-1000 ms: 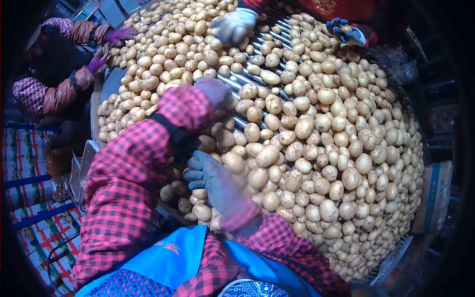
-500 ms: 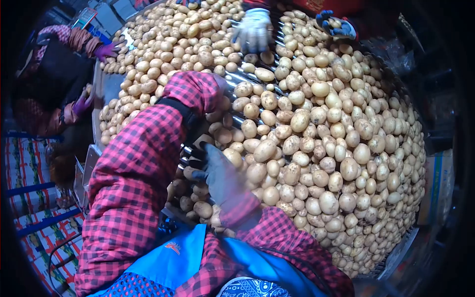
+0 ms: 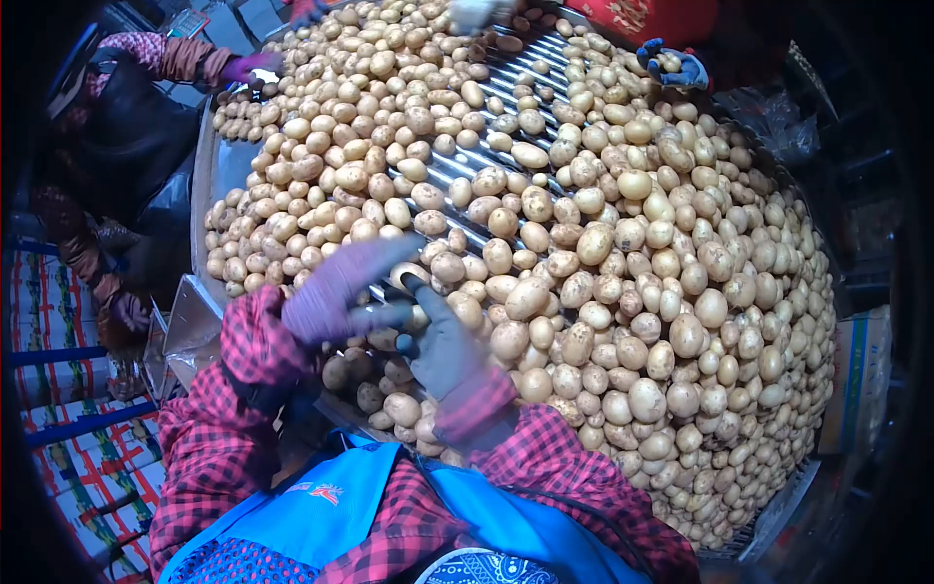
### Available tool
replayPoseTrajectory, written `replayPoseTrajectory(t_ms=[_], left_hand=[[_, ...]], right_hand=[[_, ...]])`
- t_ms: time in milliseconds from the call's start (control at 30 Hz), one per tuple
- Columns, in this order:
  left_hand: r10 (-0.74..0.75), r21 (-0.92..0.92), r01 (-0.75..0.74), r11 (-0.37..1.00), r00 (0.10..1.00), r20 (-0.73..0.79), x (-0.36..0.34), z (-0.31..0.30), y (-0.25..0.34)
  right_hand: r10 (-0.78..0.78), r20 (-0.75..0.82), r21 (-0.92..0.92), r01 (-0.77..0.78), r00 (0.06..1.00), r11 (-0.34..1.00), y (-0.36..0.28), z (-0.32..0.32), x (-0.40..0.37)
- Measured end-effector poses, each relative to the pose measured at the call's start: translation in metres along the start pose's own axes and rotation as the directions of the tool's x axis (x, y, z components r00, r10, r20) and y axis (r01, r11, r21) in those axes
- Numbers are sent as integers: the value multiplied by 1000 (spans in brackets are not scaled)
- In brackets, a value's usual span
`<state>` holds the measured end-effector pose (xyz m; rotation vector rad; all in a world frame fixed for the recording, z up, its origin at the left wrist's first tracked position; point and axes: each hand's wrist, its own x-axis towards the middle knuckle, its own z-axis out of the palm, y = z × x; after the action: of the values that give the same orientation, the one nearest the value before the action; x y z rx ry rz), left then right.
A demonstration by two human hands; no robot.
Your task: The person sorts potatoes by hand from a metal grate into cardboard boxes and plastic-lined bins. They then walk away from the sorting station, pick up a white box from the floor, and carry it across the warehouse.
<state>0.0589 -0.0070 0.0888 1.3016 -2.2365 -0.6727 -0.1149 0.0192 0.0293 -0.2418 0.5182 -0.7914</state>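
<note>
Potatoes (image 3: 593, 243) cover a wide sorting table whose metal rollers (image 3: 457, 161) show between them. My left hand, in a purple glove (image 3: 341, 297), is blurred over the near left potatoes, its fingers apart and pointing right. Close beside it, my right hand in a grey glove (image 3: 438, 336) reaches up from below with thumb and fingers spread around a potato (image 3: 416, 317). Whether the right hand grips that potato is not clear. Both sleeves are pink and black checked.
At the left, a person with a purple glove (image 3: 255, 66) reaches onto the table's edge. Across the table are a white glove (image 3: 477, 14) and a blue glove (image 3: 673, 64) of others. Patterned cartons (image 3: 92, 487) stand lower left, a cardboard box (image 3: 856, 380) at right.
My left arm has drawn back from across the potatoes, and the left hand is now beside my right. The white-gloved hand has moved away to the top edge. More rollers show.
</note>
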Motion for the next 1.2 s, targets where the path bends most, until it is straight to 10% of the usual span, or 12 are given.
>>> replayPoseTrajectory(t_ms=[100,333,433,633,700,733,800,900,967,1033,1100,1200], left_hand=[[-159,15,164,986,975,-152,21,0,-35],[307,419,-507,754,834,458,102,73,-74],[-146,477,-333,813,676,722,134,73,-54],[-175,542,-181,821,824,540,131,79,-76],[6,314,-72,947,978,207,96,63,-79],[24,172,-26,985,1000,15,79,50,-65],[-68,-163,48,985,991,-119,45,27,-42],[-15,-229,52,972,987,163,-3,18,-20],[-8,-248,22,969,998,58,-23,27,1],[-24,-306,64,950,991,131,-29,15,2],[-478,-678,502,537,843,246,-25,-1,12],[-218,-242,197,950,974,-67,-30,16,-37]], right_hand=[[145,-128,-17,-149,981,989,2,0,-1],[308,-183,1,-313,934,950,5,-3,0],[274,-229,-210,-322,934,923,3,-2,-4],[195,-282,-14,-207,940,978,2,-1,7],[339,-254,125,-317,906,940,-10,-2,4],[30,-347,-26,-42,937,999,0,16,5],[27,-267,-163,-73,963,984,-13,16,-1],[166,-250,-260,-231,954,938,-22,27,-5],[298,-288,272,-220,910,937,1,15,9],[215,-280,126,-186,936,974,12,3,7],[444,-245,-84,-475,862,876,-10,13,-8],[372,-152,22,-374,915,927,-12,19,-6]])
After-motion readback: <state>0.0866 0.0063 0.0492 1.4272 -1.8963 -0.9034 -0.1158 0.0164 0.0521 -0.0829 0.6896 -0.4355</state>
